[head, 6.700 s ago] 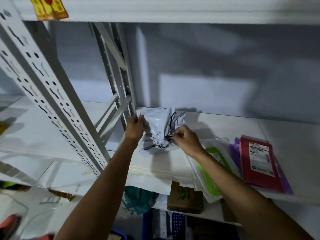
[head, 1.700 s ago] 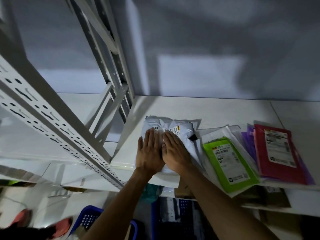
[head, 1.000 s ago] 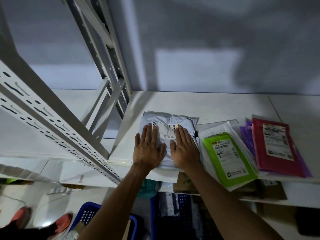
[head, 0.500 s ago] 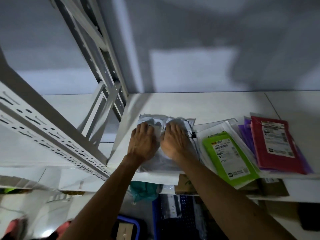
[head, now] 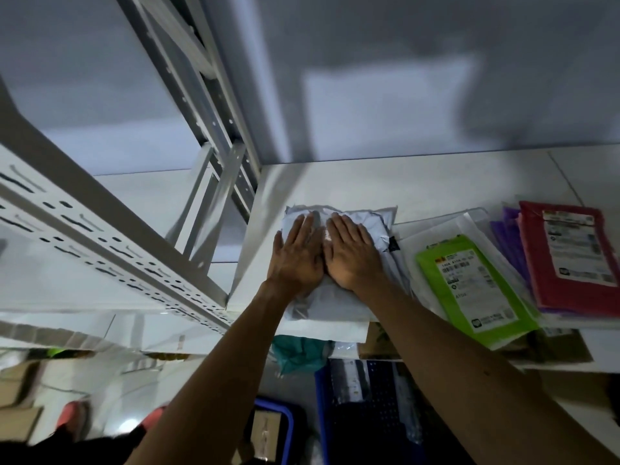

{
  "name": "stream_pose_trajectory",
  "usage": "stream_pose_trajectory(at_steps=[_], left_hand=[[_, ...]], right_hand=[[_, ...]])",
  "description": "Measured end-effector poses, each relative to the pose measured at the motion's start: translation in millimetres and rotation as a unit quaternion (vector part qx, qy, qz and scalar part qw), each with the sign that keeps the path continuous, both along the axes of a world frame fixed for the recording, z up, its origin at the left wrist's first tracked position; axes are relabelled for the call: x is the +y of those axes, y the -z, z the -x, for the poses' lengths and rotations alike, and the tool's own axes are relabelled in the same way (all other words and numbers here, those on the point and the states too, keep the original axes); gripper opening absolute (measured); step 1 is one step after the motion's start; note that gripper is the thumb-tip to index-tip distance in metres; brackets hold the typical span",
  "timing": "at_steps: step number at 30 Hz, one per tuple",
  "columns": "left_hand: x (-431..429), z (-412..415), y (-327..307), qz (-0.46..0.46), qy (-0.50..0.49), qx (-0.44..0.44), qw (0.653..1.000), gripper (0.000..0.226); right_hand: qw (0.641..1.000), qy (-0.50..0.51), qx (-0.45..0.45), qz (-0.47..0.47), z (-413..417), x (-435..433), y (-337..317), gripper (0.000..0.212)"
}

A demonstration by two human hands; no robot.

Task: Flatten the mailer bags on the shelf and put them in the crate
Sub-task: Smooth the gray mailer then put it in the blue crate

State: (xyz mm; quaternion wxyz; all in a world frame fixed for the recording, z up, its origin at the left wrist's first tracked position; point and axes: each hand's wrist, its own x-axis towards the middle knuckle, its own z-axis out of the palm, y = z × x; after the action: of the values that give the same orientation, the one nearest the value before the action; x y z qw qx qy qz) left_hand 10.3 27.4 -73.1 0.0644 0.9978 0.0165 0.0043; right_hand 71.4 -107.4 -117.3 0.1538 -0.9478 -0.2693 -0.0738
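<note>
At the front-left corner of the shelf (head: 335, 182), the left hand (head: 297, 260) and right hand (head: 352, 256) press side by side on a grey mailer (head: 380, 226), fingers (head: 302, 231) straight and flat; a green mailer (head: 469, 286) lies just to its right.

On your left a slotted metal upright (head: 100, 236) slants across the grey wall (head: 369, 78) — lower down you have a teal bundle (head: 298, 354) near a cardboard box (head: 379, 342), and pink shoes (head: 72, 421) on the floor.

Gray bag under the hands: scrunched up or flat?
Mostly flat, a bit wrinkly: the gray bag lies spread on the shelf, left hand and right hand pressing it.
</note>
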Motion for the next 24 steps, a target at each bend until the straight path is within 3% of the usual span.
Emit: stream_pose_trajectory(at_steps=[13, 18, 21, 24], left_hand=[[1, 2, 2, -0.019, 0.013, -0.022, 0.999, 0.068], [-3, 4, -2, -0.022, 0.011, -0.026, 0.999, 0.072], [-4, 5, -1, -0.014, 0.011, -0.06, 0.998, 0.057], [-12, 13, 4, -0.029, -0.005, -0.086, 0.996, 0.041]], right_hand=[[0.993, 0.11, -0.012, -0.042, 12, -16, 5, 0.068], [0.997, 0.054, -0.021, -0.051, 33, -19, 5, 0.062], [0.998, -0.032, -0.021, -0.041, 60, -14, 5, 0.06], [0.997, -0.028, -0.044, -0.049, 73, -13, 9, 0.058]])
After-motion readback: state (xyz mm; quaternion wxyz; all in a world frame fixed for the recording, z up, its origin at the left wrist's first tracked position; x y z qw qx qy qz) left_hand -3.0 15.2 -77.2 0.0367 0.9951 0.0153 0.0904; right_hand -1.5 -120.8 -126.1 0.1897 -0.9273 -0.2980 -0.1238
